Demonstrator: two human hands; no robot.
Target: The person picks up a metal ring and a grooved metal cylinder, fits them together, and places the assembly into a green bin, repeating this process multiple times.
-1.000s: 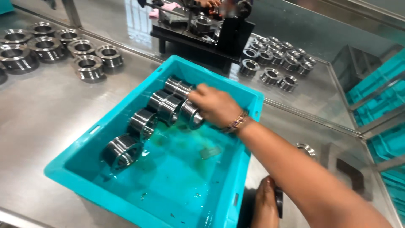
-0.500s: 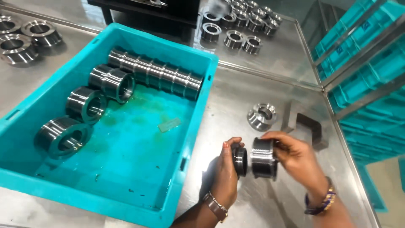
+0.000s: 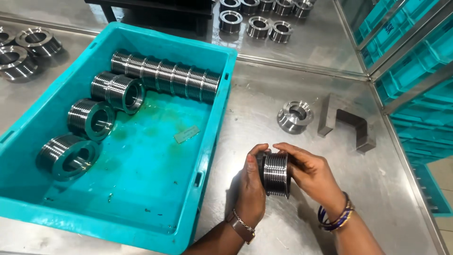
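My left hand (image 3: 250,186) and my right hand (image 3: 311,172) both grip one grooved steel pulley (image 3: 275,174), held on its side just above the steel table (image 3: 292,94), right of the teal crate (image 3: 219,118). The left palm covers one end face, the right fingers wrap the other end. Inside the crate a row of several grooved pulleys (image 3: 165,75) lies along the far wall, with more pulleys (image 3: 118,92) down the left side.
A single steel ring (image 3: 295,116) and a U-shaped metal block (image 3: 343,123) lie beyond my hands. More rings sit at the far edge (image 3: 259,23) and at the left (image 3: 28,45). Stacked teal crates on a rack (image 3: 415,66) stand at the right.
A second ago my right hand was on pulleys inside the crate. Half a second ago both hands held two parts slightly apart; now they press together on one pulley.
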